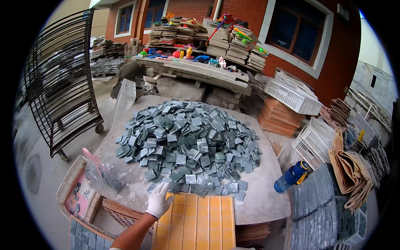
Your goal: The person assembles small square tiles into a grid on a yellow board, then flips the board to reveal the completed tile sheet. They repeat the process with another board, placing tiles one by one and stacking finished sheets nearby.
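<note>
Gloved fingers are resting on the upper left corner of the yellow square-celled plastic grid tray (196, 223), and that corner is where everything is meeting. The left hand (158, 201), in a white work glove, is lying flat and loosely spread on the tray's edge, palm down, not gripping anything that I can see; its fingertips are pointing up and to the right, toward the heap. The large mound of small grey-green square stone tiles (189, 143) is sitting directly beyond the hand, farther from the person, with its nearest loose tiles just touching the tray's far rim. So the tiles are lying ahead and slightly right of the glove, a short reach away.

The tray is running lengthwise toward the person, its long side leading down to the bottom edge of the view, on the pale round stone tabletop (266, 187). The right hand is barely showing, only a sliver of white at the lower edge, so I cannot tell how it is held. A clear plastic bag (102, 175) with a few tiles is lying left of the glove, and a blue water bottle (291, 177) is lying well off to the right.
</note>
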Available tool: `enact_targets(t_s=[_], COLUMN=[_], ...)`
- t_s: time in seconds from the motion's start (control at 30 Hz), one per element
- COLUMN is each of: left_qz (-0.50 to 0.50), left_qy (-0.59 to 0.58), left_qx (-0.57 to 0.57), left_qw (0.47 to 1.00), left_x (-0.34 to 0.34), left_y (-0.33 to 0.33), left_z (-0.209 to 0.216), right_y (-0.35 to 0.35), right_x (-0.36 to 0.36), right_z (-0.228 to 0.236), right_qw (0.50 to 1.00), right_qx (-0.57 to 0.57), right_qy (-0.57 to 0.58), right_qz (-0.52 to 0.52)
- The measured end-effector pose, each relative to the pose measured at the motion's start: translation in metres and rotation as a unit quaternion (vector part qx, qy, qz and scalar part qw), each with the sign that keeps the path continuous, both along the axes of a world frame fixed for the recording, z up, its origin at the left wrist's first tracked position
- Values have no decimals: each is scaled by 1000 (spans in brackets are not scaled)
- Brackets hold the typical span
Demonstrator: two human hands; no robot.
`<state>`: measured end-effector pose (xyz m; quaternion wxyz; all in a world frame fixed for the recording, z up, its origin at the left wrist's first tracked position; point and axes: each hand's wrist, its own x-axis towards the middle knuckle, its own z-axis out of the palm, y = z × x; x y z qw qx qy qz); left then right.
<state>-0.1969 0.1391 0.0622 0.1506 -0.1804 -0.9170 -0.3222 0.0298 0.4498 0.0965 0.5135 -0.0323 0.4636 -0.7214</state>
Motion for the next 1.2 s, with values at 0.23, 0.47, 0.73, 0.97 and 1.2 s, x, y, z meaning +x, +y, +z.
enact_targets(t_s=[0.23,0.47,0.73,0.97,1.2], left_qz=[52,111,67,-99,-88], left_qy=[52,87,43,-148,-102], left_qx=[-165,-55,102,513,409], left_qw=[983,989,992,839,903], left_x=[-164,-195,-187,-158,-94], left_y=[71,95,94,115,109], left_z=[-27,-44,-36,-41,-41], right_y=[-3,-31,-72,-42,-50], right_x=[-280,-413,-404,-395,-320], right_z=[-34,-47,-55,-71,-66], right_qw=[802,526,571,610,744], right_qx=[262,561,535,365,266], right_qy=[390,536,460,561,435], right_qz=[-369,-348,-419,-424,-432])
